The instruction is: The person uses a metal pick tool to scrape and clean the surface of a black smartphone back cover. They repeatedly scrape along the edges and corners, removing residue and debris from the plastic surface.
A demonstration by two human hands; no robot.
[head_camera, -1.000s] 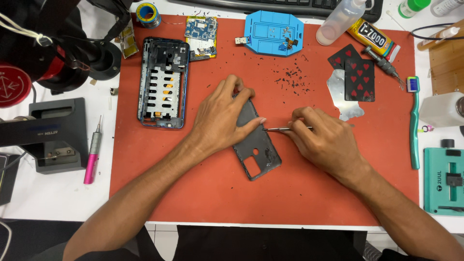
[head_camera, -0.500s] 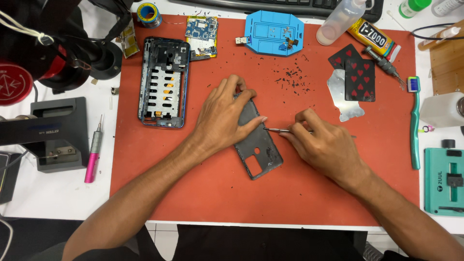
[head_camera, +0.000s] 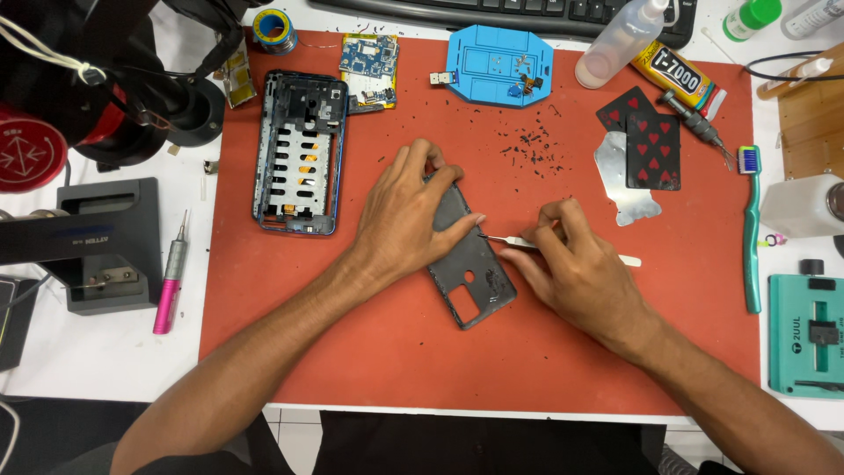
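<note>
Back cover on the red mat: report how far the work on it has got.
Done: the phone is apart. Its frame lies stripped at the mat's upper left, a circuit board above it, and dark crumbs are scattered about. In hand: the left hand pins the back cover flat while the right hand works a thin metal tool along its edge. Left: the cover's lower half looks untouched, and nothing is reassembled.

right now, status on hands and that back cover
Left hand flat on dark back cover, pinning it. Right hand grips thin metal tool, tip at cover edge. Black debris above, nothing blocking.
</note>
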